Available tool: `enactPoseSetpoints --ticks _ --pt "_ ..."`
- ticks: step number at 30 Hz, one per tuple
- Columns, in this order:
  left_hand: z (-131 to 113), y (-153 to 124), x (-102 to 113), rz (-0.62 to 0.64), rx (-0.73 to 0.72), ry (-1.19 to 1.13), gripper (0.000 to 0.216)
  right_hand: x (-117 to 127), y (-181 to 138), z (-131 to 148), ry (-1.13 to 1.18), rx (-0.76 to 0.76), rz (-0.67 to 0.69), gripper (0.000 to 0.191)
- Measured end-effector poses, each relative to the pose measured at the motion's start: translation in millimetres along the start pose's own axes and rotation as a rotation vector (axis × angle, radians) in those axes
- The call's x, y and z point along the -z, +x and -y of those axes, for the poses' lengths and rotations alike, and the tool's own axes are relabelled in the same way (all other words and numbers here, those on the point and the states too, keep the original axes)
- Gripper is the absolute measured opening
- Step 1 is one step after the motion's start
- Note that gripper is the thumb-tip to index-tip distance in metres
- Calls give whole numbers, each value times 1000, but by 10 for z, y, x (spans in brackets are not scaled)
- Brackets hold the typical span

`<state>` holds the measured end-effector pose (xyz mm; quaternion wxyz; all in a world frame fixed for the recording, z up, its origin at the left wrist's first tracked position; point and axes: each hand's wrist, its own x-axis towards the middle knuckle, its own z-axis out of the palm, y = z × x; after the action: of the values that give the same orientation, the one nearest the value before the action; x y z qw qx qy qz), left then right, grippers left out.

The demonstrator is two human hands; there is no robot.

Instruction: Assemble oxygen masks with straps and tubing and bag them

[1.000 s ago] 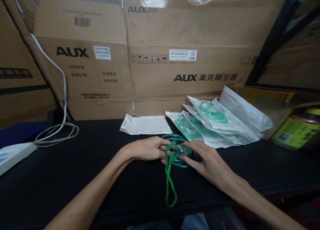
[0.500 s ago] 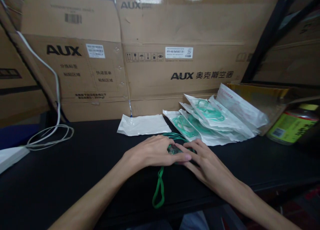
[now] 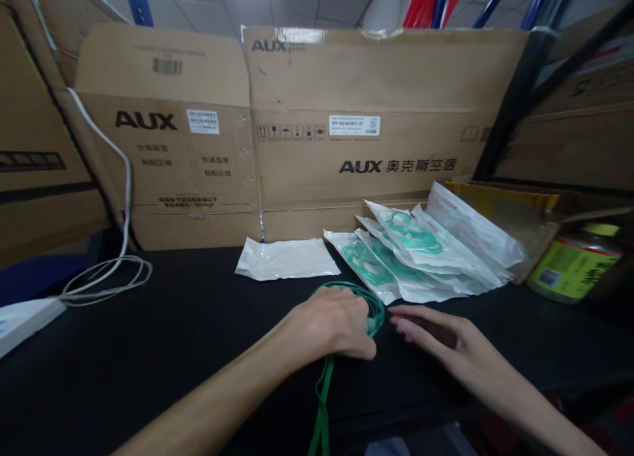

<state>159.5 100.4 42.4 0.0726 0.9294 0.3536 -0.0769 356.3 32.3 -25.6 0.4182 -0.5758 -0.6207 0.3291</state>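
Observation:
My left hand (image 3: 337,324) is closed around a coil of green tubing (image 3: 377,314) on the black tabletop, and its fingers cover much of the coil. A flat green strap (image 3: 323,403) hangs down from under this hand toward the table's front edge. Just right of the coil, my right hand (image 3: 440,330) holds nothing, its fingers and thumb stretched toward the tubing but apart from it. Behind the hands lies a flat white pouch (image 3: 288,258). Several white pouches with clear fronts (image 3: 416,244), green tubing showing inside, are piled to its right.
Cardboard sheets (image 3: 307,198) marked AUX stand upright along the back. A jar with a yellow-green label (image 3: 574,264) stands at the right beside an open cardboard box (image 3: 537,231). A white cable (image 3: 127,198) and a white power strip (image 3: 30,324) lie at the left.
My right hand has drawn away from the coil to the right, while my left hand has closed on it. The green strap hangs lower. The camera view has tilted up.

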Motion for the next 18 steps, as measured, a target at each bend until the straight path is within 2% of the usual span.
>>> enactPoseSetpoints --ticks 4,7,8,10,13,15,16,18 --pt "148 60 -92 -201 123 -124 37 -129 83 76 301 -82 24 65" --pt "200 143 -112 -335 190 -229 42 -270 186 213 612 -154 155 61" --pt "193 161 -100 -349 184 -257 44 -315 234 262 690 -173 206 56" --pt "165 165 -42 -313 129 -319 44 -390 343 336 773 -211 228 46" --pt "189 98 97 -120 5 -477 44 -453 475 345 830 -254 186 34" --pt "295 43 181 -63 8 -566 50 -459 502 304 843 -278 178 32" --pt "371 26 210 -110 44 -562 52 -453 495 284 837 -289 171 32" --pt "534 23 228 -285 161 -438 54 -428 448 261 805 -316 159 37"
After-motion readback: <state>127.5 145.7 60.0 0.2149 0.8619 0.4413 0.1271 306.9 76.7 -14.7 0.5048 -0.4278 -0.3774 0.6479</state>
